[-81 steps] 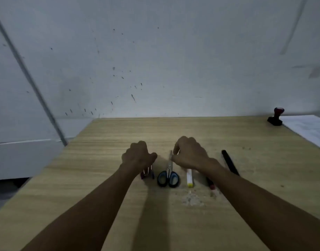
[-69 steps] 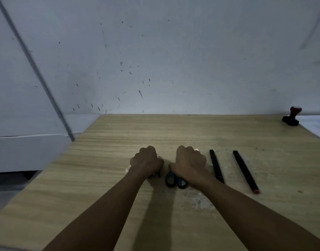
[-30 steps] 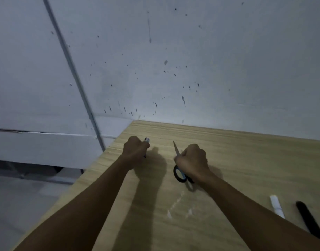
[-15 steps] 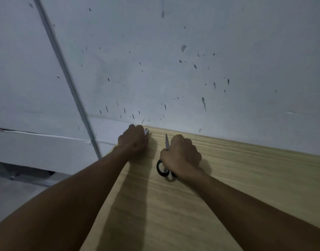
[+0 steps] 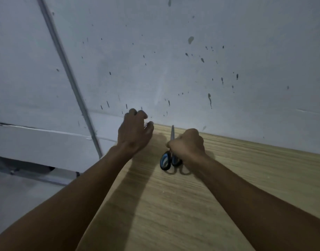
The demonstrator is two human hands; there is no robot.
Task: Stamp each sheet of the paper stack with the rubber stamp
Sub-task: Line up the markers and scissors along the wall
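A pair of scissors (image 5: 171, 154) is being gripped in the curled right hand (image 5: 189, 144) on the wooden desk (image 5: 200, 205), blade pointing at the spattered wall (image 5: 173, 60). The left hand (image 5: 133, 133) is being held with fingers loosely spread at the desk's far corner, a small item at its fingertips being too blurred to identify. The stamp and paper stack are lying outside the view.

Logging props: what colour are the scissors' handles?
Black, with blue inside the loops, on the scissors; head view.

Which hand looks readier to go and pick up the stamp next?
Left, probably. The left hand has loosened fingers, with only a small dark item barely showing at its fingertips. The right hand is clenched around the scissors on the table. No stamp is in view.
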